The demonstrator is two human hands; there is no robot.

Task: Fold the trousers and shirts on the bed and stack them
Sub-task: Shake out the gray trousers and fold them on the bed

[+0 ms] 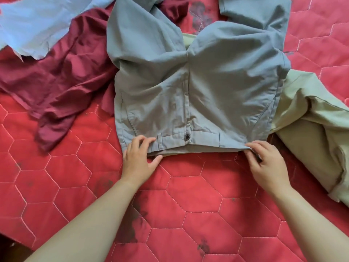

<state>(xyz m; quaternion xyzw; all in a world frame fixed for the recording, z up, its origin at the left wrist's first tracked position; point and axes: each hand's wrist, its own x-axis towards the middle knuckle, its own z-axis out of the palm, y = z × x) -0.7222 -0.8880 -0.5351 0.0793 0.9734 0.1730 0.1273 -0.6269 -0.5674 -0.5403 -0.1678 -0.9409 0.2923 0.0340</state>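
The grey trousers [198, 87] are laid front-up at the centre of the red quilted bedspread [188, 195]. The long axis is run from 6 o'clock to 12 o'clock: the waistband [204, 141] is turned toward 6, nearest the person, and the two legs are sent off toward 12, where they are cut by the top edge of the view. The legs are parted in a V, one angled toward 11, the other toward 1.

The cloth is seen to be a pale blue-grey, creased and puckered around the crotch seam, with the fly run straight up the middle. A dark button [187, 136] is fastened at the centre of the waistband, and a belt loop [159, 141] is seen on its 9 o'clock side.

And the waistband is held at both ends. Its 9 o'clock corner is pinched by the left hand [138, 159], with the fingers curled on top of the band and the thumb set at the lower edge. Its 3 o'clock corner is pinched by the right hand [268, 165], fingertips closed on the hem. The whole garment is thus spread toward 12 from both hands.

A maroon shirt [56, 82] is crumpled at 9 o'clock, a light blue garment [37, 25] is lying at 10, and khaki trousers [311, 133] are bunched at 3, partly beneath the grey pair.
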